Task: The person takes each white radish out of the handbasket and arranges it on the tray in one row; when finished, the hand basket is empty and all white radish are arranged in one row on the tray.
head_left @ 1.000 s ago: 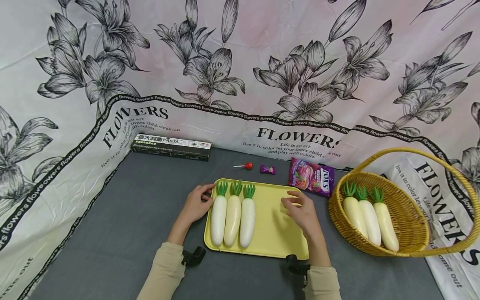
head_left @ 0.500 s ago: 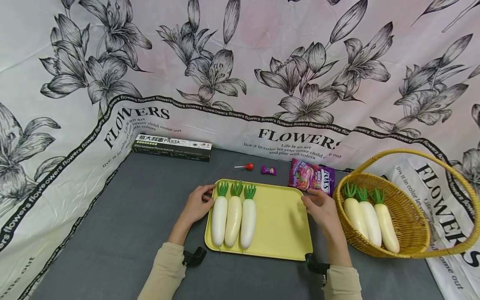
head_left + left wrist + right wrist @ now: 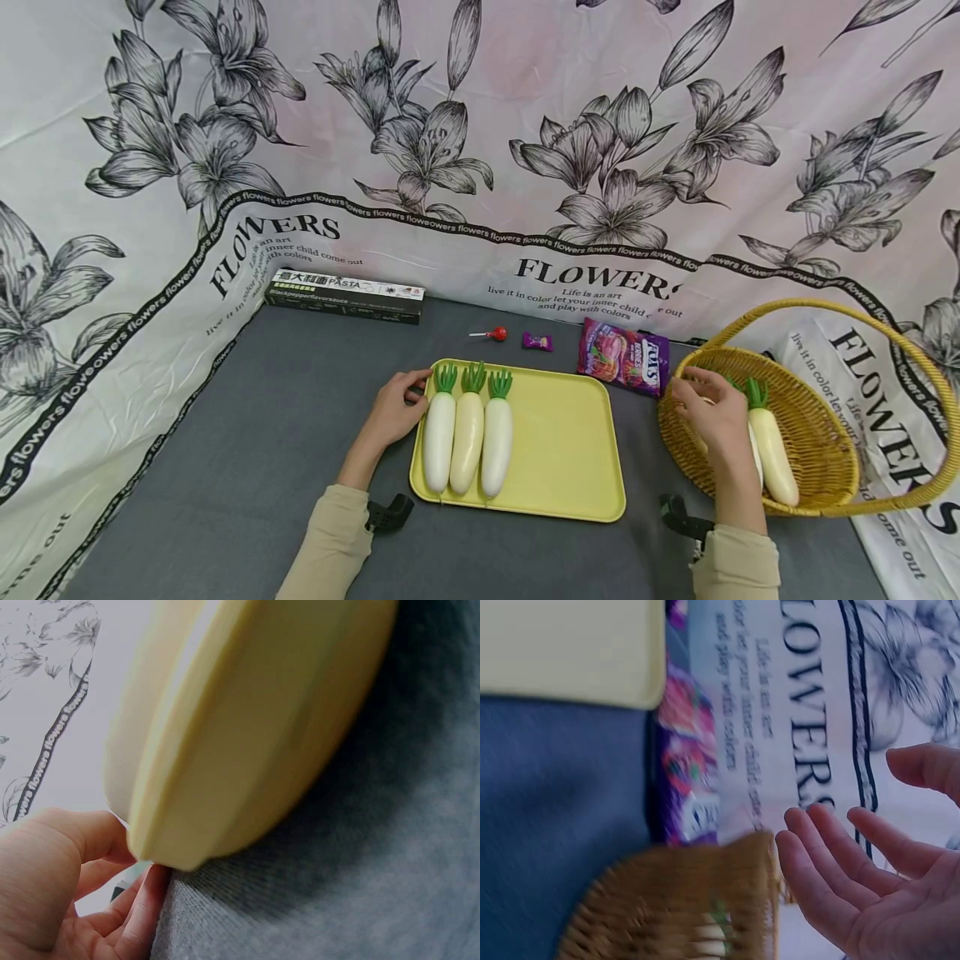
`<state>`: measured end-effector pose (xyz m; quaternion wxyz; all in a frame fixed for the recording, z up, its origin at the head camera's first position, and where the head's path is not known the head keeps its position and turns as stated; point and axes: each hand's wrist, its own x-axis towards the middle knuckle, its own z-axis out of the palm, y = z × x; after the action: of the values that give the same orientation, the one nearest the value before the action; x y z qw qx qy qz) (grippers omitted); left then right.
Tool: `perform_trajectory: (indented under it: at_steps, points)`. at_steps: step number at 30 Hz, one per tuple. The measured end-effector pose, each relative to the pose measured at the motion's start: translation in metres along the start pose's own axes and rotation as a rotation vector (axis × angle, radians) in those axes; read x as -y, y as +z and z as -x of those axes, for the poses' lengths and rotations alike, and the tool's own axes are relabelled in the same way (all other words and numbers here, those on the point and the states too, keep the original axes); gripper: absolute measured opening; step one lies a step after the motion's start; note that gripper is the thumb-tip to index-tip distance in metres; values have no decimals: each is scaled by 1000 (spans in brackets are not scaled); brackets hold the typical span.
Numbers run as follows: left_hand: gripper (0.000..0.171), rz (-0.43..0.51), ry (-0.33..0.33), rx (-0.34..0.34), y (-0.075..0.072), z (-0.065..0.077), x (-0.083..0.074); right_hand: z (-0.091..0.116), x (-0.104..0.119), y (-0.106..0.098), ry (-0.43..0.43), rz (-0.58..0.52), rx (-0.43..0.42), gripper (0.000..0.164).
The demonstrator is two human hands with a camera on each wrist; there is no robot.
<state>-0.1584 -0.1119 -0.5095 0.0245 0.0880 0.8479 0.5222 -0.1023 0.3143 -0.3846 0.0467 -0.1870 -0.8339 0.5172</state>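
In the head view, my left hand [image 3: 395, 407] is at the far left corner of a yellow tray [image 3: 562, 450], thumb and fingers pinching its rim. The left wrist view has that hand [image 3: 90, 892] against the tray's edge [image 3: 225, 750]. Three toy white radishes [image 3: 467, 442] with green tops lie side by side on the tray's left half. My right hand [image 3: 712, 408] hovers above the left side of a wicker basket [image 3: 817, 417], holding nothing. Its fingers are apart and relaxed in the right wrist view. One radish [image 3: 772, 458] shows plainly in the basket; others are mostly hidden beneath the hand.
Behind the tray lie a red lollipop [image 3: 498, 333], a small purple wrapped candy [image 3: 537, 341] and a purple candy bag [image 3: 624, 357]. A pasta box [image 3: 345, 296] stands at the back left. The basket's tall handle [image 3: 900, 333] arches over its right side.
My right hand has moved rightward from above the tray, past its right edge, to over the basket. The left hand has stayed at the tray's corner.
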Motion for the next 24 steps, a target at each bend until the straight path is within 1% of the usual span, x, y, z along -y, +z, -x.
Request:
perform_trajectory:
  at_steps: [2, 4, 7, 9, 11, 13, 15, 17, 21, 24]
  points:
    - [46, 0, -2, 0, 0, 0, 0, -1, -1, -10, -18, -45, -23, 56]
    - [46, -1, -3, 2, 0, 0, 1, -2, -2, -21, -15, -109, -28, 48]
    - [46, -2, -7, 1, 1, 0, 1, -4, -5, -34, -13, -163, -32, 35]
    - [47, -2, -8, 0, 0, 1, 0, -6, -7, -41, 0, -196, -43, 31]
    - [47, -1, -7, -1, 1, 1, 0, -9, -10, -48, 4, -188, -61, 36]
    - [47, 0, -2, -3, 1, 2, 1, -13, -12, -53, 27, -188, -82, 40]
    - [47, 5, -1, -5, 1, 2, 1, -18, -14, -58, 49, -147, -110, 44]
    - [46, 4, 2, -7, 1, 2, 0, -22, -17, -63, 75, -74, -131, 51]
    - [47, -2, 2, 5, 3, 3, 0, -28, -21, -74, 105, 130, -172, 63]
    - [46, 1, 0, 10, 4, 3, 0, -32, -23, -82, 126, 253, -188, 64]
